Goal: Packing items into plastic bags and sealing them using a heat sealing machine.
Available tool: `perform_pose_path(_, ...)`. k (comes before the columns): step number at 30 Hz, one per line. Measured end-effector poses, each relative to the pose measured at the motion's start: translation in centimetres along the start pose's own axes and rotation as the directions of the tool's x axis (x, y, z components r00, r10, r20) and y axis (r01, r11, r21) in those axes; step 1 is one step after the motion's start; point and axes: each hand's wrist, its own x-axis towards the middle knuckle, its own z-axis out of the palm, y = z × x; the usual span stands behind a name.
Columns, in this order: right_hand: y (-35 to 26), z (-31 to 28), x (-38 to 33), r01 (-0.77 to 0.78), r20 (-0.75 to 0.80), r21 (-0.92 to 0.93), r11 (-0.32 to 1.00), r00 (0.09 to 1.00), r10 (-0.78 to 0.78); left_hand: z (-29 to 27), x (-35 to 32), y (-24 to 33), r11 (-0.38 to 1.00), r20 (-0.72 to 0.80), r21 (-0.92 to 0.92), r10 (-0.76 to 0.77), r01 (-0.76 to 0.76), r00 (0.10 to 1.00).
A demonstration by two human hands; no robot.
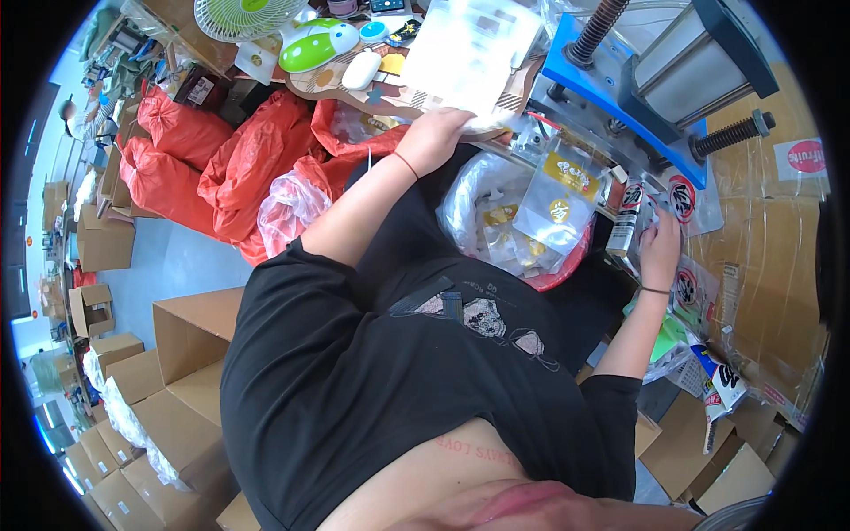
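My left hand (436,140) is at the near edge of a stack of clear plastic bags (460,66) on the table, its fingers closed on that edge. The fingertips are partly hidden. My right hand (660,246) rests on the right side of a press machine (611,102), beside a metal box part (626,217) with a black-and-white label. Its fingers look stretched out, with nothing visible in them. Between my hands, a clear plastic bag with gold print (556,199) hangs at the machine's front. Below it stands a red-rimmed basket (567,276) lined with clear plastic, holding similar printed pieces.
Red sacks (221,168) lie to the left of the table. A green-and-white fan (305,44) and a white computer mouse (361,70) sit on the patterned tabletop. A large taped carton (761,274) stands at the right, and open cartons (190,354) fill the lower left.
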Motion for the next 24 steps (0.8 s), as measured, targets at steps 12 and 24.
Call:
perform_pose_path(12,-13.5,-5.4,0.7,0.069,-0.084,0.917,0.394,0.996,0.023,1.0,-0.9,12.6,0.463,0.373,-0.819,-0.02,0.34,0.927)
perform_pose_path(24,-6.0,-5.0,0.6,0.27,-0.044,0.311,0.911,0.962,-0.27,2.8,-1.9,15.8,-0.245,0.654,-0.681,0.221,0.69,0.724)
